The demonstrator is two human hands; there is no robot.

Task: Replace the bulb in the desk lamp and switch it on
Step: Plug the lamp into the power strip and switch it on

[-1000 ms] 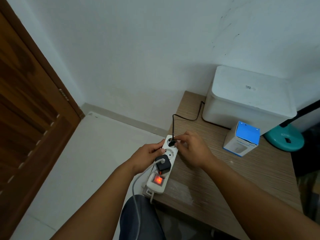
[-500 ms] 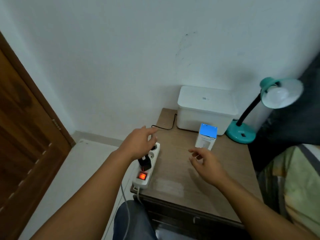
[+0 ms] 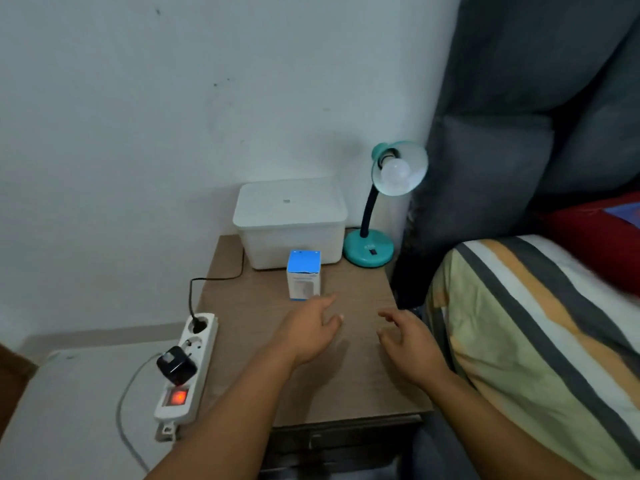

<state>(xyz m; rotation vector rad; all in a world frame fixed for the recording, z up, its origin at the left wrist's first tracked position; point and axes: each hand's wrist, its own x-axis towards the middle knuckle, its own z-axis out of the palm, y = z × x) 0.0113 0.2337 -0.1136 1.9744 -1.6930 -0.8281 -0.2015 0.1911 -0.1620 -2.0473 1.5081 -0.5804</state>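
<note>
Lamp (image 3: 375, 216) stands at the back right corner of the bench (image 3: 346, 375), teal base beside the white tub (image 3: 291, 223), shade tipped toward the camera with a white bulb (image 3: 394, 169) seated in it, unlit. Its black cord (image 3: 207, 282) runs along the back edge to a plug in the far socket of the power strip (image 3: 192, 368), whose red switch glows. A blue-topped bulb box (image 3: 304, 275) sits in front of the tub.

Both hands hover low over the bench, fingers loosely spread and holding nothing: the left hand (image 3: 308, 332) just short of the box, the right hand (image 3: 408, 339) near the bed-side edge.

Risks, as I judge them: with the strip live, unscrewing the bulb exposes a powered socket if the base switch is on. A reach past the box could knock it over. The strip overhangs the bench edge, so a tug on the cord may drag it off.

Writing: a small mark on the tub lid and print on the box are probably labels, but too blurred to read.
</note>
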